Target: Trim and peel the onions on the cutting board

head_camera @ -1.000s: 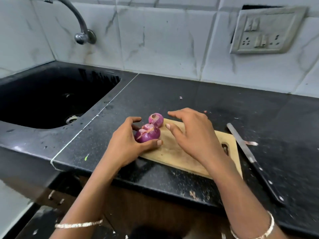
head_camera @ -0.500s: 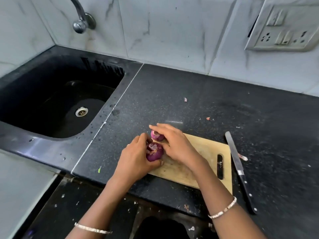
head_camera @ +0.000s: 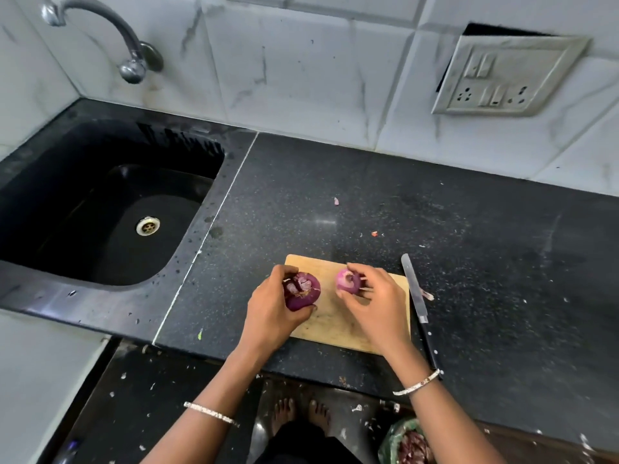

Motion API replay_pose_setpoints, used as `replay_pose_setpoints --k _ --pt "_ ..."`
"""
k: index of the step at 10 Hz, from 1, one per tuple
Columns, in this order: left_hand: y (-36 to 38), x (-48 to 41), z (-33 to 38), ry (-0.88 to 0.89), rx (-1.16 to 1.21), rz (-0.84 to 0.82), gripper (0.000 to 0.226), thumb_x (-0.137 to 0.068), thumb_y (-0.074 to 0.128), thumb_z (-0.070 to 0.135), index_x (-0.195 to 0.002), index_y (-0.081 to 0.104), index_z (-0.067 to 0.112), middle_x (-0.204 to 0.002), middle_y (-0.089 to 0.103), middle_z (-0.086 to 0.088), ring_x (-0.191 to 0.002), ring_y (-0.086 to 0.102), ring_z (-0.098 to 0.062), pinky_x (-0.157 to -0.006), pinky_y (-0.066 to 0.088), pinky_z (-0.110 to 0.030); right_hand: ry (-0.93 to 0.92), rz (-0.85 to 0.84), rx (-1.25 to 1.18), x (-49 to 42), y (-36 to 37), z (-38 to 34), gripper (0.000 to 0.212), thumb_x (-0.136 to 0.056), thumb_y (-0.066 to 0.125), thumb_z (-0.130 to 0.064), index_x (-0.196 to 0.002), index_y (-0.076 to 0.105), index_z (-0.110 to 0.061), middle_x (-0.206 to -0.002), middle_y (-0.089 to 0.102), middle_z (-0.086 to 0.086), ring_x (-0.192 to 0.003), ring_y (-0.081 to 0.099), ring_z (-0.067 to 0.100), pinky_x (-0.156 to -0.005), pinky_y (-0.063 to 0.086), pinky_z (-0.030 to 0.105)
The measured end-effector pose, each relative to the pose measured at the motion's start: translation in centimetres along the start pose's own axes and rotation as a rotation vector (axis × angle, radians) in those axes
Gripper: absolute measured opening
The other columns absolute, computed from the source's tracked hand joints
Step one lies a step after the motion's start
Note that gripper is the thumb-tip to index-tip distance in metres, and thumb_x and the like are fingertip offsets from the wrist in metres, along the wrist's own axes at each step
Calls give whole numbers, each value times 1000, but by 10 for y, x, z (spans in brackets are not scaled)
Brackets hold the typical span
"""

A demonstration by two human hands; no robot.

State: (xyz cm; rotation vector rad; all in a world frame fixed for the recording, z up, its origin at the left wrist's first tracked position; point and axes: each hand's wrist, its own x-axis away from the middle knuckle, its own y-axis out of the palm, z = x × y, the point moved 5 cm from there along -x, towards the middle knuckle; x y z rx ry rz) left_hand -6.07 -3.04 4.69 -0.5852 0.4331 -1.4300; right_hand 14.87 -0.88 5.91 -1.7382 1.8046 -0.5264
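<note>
**Desk:** Onions in both hands over the cutting board point(head_camera: 338, 324), is that right?

**Photographer:** Yes. The left hand point(head_camera: 271, 313) curls round the larger onion point(head_camera: 303, 291), dark purple, its cut top facing up, over the board's left edge. The right hand point(head_camera: 376, 301) pinches the smaller onion point(head_camera: 346, 279), paler and partly stripped, above the board's far middle. The two onions are apart, not touching.

**Desk:** And the step under way?

**Photographer:** Peeling, by the look of it. The knife point(head_camera: 418, 304) lies untouched on the surface, just beside the board's right edge, blade pointing away. To do this well, I'd judge the fingertips should catch the loose skin at the trimmed end and draw it down in strips, working over the board so scraps stay there. The dry skin will likely tear, so short pulls should suit.

**Desk:** Setting?

**Photographer:** Black speckled stone surface point(head_camera: 485, 262), flecked with bits of peel. A black sink point(head_camera: 100, 209) with a brass drain is set in at the left, a curved tap point(head_camera: 110, 35) on the wall above it. White marbled tiles run behind, with a switch and socket plate point(head_camera: 502, 82) at far right. A bangle shows on each wrist. Below, bare feet on a littered floor, and near right a green bag point(head_camera: 402, 440) that seems to hold peelings.
</note>
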Motion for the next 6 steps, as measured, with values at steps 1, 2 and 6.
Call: replay_pose_setpoints --k 1,2,6 --pt "14 -1 4 38 17 -7 72 -66 94 29 -125 52 30 -114 67 11 -104 65 -16 -90 56 -41 52 49 -8 17 -10 16 49 -74 90 -22 -117 68 -31 -111 64 -16 -99 65 3 -82 60 34" --pt "29 -4 1 51 7 -18 73 -68 93 29 -128 52 30 -117 65 11 -105 63 -16 -91 54 -37 74 59 11 23 -9 23 49 -73 89 -22 -116 68 -30 -109 65 -15 -99 65 5 -83 59 37" --pt "45 -11 -10 108 -48 -105 78 -69 94 29 -135 54 21 -129 62 2 -117 56 -20 -94 37 -20 66 -49 206 16 7 36 52 -73 86 -20 -120 64 -25 -110 67 -5 -103 62 21 -89 52 33"
